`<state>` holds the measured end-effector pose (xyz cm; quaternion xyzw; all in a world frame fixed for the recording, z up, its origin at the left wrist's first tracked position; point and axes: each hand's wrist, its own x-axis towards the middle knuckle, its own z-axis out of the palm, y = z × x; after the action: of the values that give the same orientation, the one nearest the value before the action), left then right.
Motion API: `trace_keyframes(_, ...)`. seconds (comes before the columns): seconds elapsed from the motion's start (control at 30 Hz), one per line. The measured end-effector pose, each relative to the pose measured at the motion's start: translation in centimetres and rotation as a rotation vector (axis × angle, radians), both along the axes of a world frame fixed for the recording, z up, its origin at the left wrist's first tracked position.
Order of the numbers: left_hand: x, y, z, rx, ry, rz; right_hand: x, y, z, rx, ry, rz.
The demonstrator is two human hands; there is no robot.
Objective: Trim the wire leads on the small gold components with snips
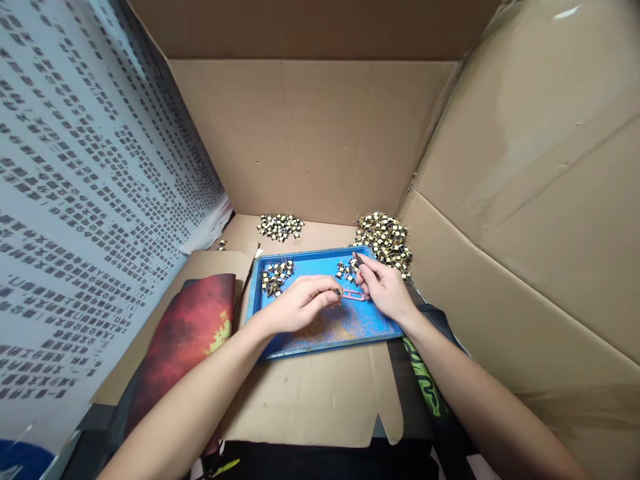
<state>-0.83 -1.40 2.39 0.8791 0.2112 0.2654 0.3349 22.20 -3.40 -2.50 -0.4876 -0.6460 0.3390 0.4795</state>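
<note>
My left hand (306,303) is over the middle of the blue tray (320,345), thumb and fingers pinched on a small dark-and-yellow wound component (339,292). My right hand (383,285), to the right of it, is closed around a slim tool. A dark end of this tool rises above the fingers, and a pink slotted part (354,295) shows below them, close to the component. The tool's exact kind is unclear. Loose black-and-yellow components (345,270) lie in the tray just behind my right hand, and another cluster (276,277) lies at its left side.
A large heap of similar components (383,237) stands behind the tray at right, a smaller pile (280,227) at back left. Cardboard walls (320,133) enclose the back and right. A red patterned mat (187,340) lies at left. Copper-coloured scraps (335,330) dot the tray floor.
</note>
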Motion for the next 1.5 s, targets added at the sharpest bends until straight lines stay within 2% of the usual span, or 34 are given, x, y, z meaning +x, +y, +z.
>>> trace_keyframes(0.07, -0.1, 0.1, 0.0, 0.004, -0.015, 0.050, -0.3, -0.2, 0.3, -0.041, 0.059, 0.039)
trace_keyframes(0.13, -0.2, 0.5, -0.4, 0.018, -0.038, 0.125, -0.9, -0.5, 0.6, -0.114, 0.108, 0.186)
trace_keyframes(0.23, -0.3, 1.1, -0.9, 0.022, -0.047, 0.188, -1.5, -0.9, 0.8, -0.184, 0.180, 0.293)
trace_keyframes(0.53, 0.0, 1.0, -1.5, -0.001, -0.031, 0.185, -1.3, -1.2, 0.3, -0.218, 0.286, 0.362)
trace_keyframes(0.7, -0.1, 0.8, -1.1, 0.064, -0.011, 0.156, -1.6, -1.1, -0.1, -0.266, 0.300, 0.319)
trace_keyframes(0.87, 0.0, -0.2, -0.1, 0.007, -0.049, 0.041, -0.8, -0.3, 0.5, -0.226, 0.344, 0.035)
trace_keyframes(0.9, 0.0, -0.2, -0.1, -0.003, -0.051, 0.042, -0.7, -0.2, 0.7, -0.222, 0.346, 0.052)
trace_keyframes(1.03, 0.0, 0.5, -0.8, 0.000, -0.052, 0.104, -1.2, -0.8, 1.1, -0.236, 0.274, 0.289)
trace_keyframes(1.1, -0.2, 0.9, -1.1, -0.014, -0.051, 0.132, -1.4, -1.1, 1.1, -0.237, 0.245, 0.340)
trace_keyframes(1.37, 0.1, 0.8, -1.4, 0.020, 0.036, 0.107, -1.2, -1.2, 0.7, -0.210, 0.240, 0.350)
trace_keyframes(1.43, 0.2, 0.5, -1.0, 0.029, 0.040, 0.072, -1.2, -1.1, 0.4, -0.222, 0.239, 0.314)
trace_keyframes(1.5, 0.2, 0.1, -0.5, 0.033, 0.030, 0.036, -1.1, -0.7, 0.2, -0.219, 0.249, 0.217)
